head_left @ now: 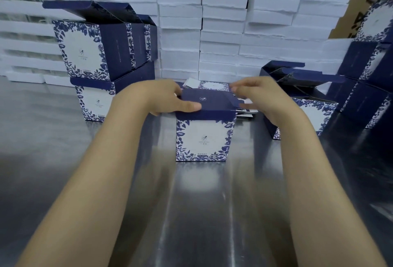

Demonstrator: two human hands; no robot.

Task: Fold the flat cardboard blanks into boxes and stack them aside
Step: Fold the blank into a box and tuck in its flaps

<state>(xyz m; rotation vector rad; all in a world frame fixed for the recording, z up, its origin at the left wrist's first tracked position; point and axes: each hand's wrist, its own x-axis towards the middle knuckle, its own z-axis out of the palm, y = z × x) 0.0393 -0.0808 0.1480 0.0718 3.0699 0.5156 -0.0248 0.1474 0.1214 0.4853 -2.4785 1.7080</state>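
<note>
A navy and white floral box [203,139] stands upright on the steel table [63,149] in front of me. My left hand [168,100] grips its left top edge, thumb lying flat on the navy lid. My right hand [255,94] is at the right top corner, fingers curled at the lid's side flap; the hand is blurred. Behind the box lies a low pile of flat blanks [212,85], partly hidden by the lid and my hands.
Folded boxes stand stacked at the left [95,53], with open lids. More folded boxes sit at the right [308,109] and far right [370,64]. A wall of white foam trays [223,32] runs along the back, brown cartons behind it.
</note>
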